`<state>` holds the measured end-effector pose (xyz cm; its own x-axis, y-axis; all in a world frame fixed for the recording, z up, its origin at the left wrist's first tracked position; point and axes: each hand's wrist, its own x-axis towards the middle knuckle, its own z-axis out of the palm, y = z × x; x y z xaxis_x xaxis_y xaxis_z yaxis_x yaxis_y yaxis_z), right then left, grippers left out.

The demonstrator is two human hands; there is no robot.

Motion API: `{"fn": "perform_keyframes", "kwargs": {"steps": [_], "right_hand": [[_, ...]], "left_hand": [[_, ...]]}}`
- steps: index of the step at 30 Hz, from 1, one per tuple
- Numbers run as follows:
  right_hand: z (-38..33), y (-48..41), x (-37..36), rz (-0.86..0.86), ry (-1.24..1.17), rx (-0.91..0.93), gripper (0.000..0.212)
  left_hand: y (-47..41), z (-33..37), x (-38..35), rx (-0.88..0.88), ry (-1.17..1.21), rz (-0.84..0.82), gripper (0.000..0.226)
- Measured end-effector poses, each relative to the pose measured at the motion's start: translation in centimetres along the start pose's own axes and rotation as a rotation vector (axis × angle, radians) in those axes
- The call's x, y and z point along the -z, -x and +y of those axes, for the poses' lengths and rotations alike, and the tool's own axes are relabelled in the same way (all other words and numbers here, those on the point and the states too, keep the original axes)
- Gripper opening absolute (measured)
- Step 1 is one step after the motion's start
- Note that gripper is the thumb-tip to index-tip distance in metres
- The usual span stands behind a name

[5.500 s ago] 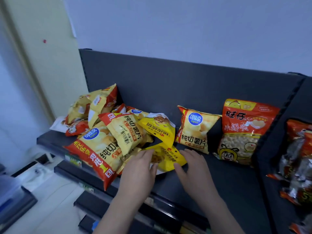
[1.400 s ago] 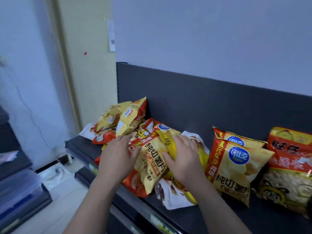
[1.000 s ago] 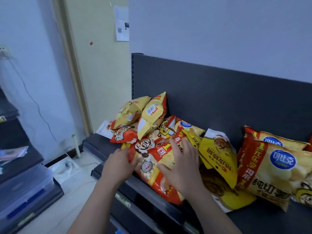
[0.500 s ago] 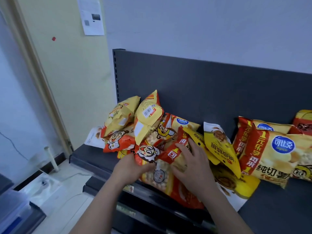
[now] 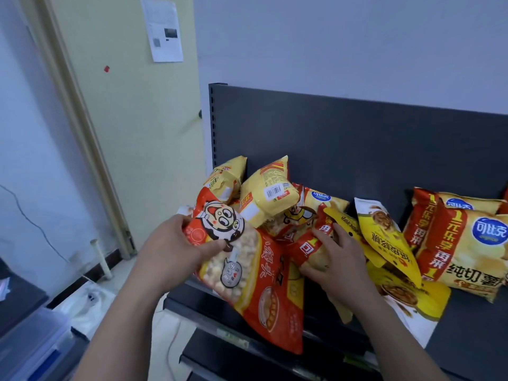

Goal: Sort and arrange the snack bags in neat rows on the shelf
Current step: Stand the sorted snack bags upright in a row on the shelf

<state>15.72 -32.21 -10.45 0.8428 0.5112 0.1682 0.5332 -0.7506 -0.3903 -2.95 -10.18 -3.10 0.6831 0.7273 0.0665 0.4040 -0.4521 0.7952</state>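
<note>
My left hand [image 5: 173, 251] grips the top of a red cartoon-face snack bag [image 5: 247, 273] and lifts it off the pile, over the shelf's front edge. My right hand [image 5: 334, 259] lies on a yellow-and-red chip bag [image 5: 308, 246] in the heap, fingers spread over it. Behind them several yellow bags [image 5: 268, 192] lean against the back panel. A bright yellow bag [image 5: 384, 237] stands tilted to the right of my right hand. Two chip bags with a blue logo [image 5: 467, 243] stand upright at the right.
The dark shelf [image 5: 467, 339] has a tall dark back panel [image 5: 357, 138]. A flat yellow-and-white packet [image 5: 412, 301] lies on the shelf board. Lower shelves show below the front edge. A cream door [image 5: 132, 119] and floor clutter are at the left.
My left hand has raised the red cartoon-face bag up and out of the pile toward me. My right hand stays on the chip bag. The view has shifted left.
</note>
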Motion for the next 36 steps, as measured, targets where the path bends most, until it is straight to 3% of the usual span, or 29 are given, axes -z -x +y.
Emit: {"fn": "perform_keyframes", "kwargs": {"steps": [12, 16, 21, 27, 31, 36], "right_hand": [[0.0, 0.9, 1.5, 0.015, -0.278, -0.039, 0.063], [-0.2, 1.2, 2.6, -0.055, -0.222, -0.024, 0.052], [-1.1, 1.4, 4.4, -0.044, -0.361, 0.053, 0.040], [-1.1, 3.5, 6.6, -0.085, -0.878, 0.073, 0.013], [0.1, 4.7, 7.8, -0.191, -1.207, 0.120, 0.048], [3.6, 3.5, 11.2, 0.140, -1.624, -0.041, 0.044]], "left_hand": [[-0.1, -1.1, 4.5, 0.000, 0.271, 0.156, 0.037], [-0.1, -0.1, 5.2, -0.037, 0.413, 0.252, 0.037], [-0.3, 1.8, 2.8, -0.047, 0.474, 0.241, 0.057], [-0.3, 5.0, -2.7, -0.044, 0.590, 0.166, 0.053], [0.4, 8.0, -7.7, -0.047, 0.696, 0.155, 0.051], [3.0, 13.0, -15.4, -0.101, 0.701, -0.052, 0.065]]}}
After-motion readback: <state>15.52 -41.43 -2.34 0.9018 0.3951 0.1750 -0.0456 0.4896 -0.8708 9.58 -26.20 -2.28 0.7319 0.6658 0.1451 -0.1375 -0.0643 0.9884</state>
